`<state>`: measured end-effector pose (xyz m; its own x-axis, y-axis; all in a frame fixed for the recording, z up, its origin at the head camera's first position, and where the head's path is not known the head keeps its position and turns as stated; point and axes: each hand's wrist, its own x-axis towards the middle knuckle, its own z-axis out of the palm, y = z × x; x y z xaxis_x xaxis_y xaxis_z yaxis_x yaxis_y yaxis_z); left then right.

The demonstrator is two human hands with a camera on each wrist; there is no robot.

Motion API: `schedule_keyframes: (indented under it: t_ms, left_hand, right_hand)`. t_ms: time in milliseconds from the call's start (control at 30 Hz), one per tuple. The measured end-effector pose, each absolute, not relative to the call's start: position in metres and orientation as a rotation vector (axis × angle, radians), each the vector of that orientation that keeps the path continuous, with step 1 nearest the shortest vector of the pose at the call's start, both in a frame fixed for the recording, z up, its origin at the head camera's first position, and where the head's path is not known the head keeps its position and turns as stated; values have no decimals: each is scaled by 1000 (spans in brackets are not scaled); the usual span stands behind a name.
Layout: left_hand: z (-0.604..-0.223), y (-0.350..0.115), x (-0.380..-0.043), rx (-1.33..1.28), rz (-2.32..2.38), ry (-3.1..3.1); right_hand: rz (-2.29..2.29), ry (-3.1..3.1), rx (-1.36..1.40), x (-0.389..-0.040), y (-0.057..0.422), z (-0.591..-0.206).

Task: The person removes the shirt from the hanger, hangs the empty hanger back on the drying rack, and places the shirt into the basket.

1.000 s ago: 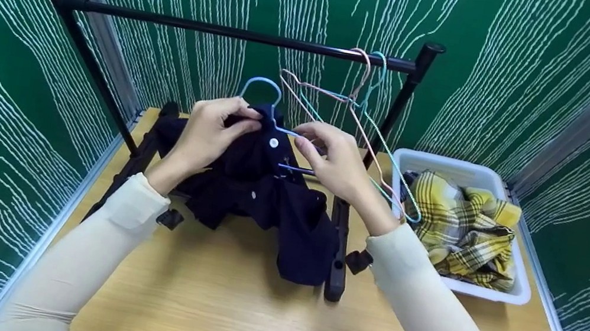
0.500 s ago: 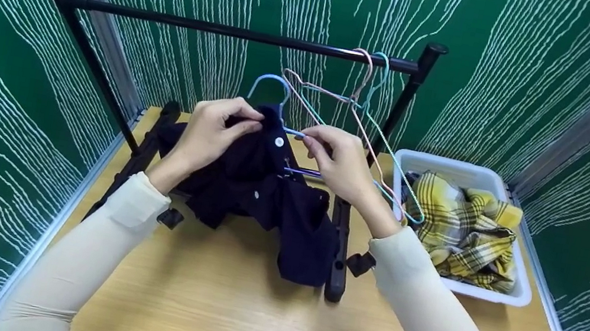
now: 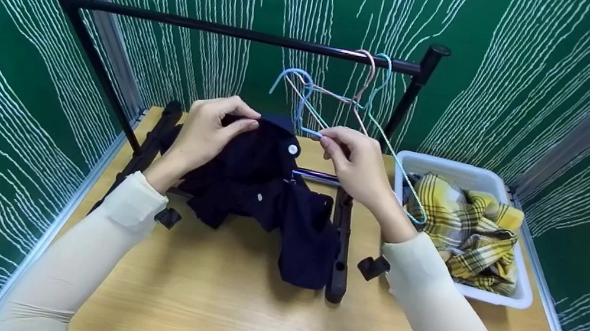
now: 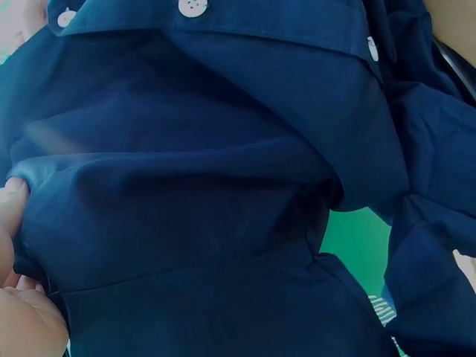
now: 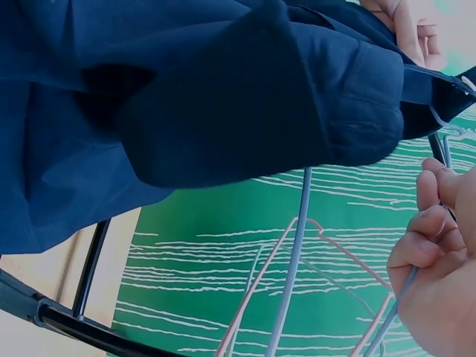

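Note:
In the head view my left hand [image 3: 208,130] pinches the edge of a navy button-up shirt [image 3: 244,181], which hangs in loose folds below it. My right hand [image 3: 356,164] holds the shoulder of a blue clothes hanger [image 3: 300,108] between thumb and fingers. The hanger's hook points up beside the shirt's collar, and part of its frame is hidden by the cloth. The right wrist view shows the hanger's blue bar [image 5: 296,260] coming out from under the fabric. Dark cloth with white buttons [image 4: 193,7] fills most of the left wrist view.
Behind my hands stands a black clothes rack [image 3: 222,28]. A pink hanger [image 3: 370,76] and a teal hanger [image 3: 388,79] hang near its right end. A white bin [image 3: 523,296] with a yellow plaid garment [image 3: 442,214] sits on the table [image 3: 244,325] at right.
My right hand has moved right with the blue hanger, and its hook has shifted right and slightly up. The shirt's buttoned edge has swung right; my left hand has barely moved.

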<state>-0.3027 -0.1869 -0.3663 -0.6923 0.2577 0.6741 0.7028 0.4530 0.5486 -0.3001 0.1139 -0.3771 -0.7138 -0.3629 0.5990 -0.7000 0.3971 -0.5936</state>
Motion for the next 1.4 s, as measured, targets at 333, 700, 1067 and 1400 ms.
schedule_keyframes:
  t_ms: [333,700,1067,1400]
  left_hand:
    - [-366,-190,-303,-790,-1144,-2206]
    - [-368,-198,-304,-751,-1183,-2209]
    - [-381,-212,-306,-667,-1198,-2194]
    - [-398,-215,-305,-601,-1277,-2166]
  right_hand:
    - [1236,-2324,845,-298,130,-375]
    - [1254,-2323,769,-296,153,-370]
    - [1213,-2327,666,-289,170,-360]
    - [1135,-2377,640,-283,182,-350]
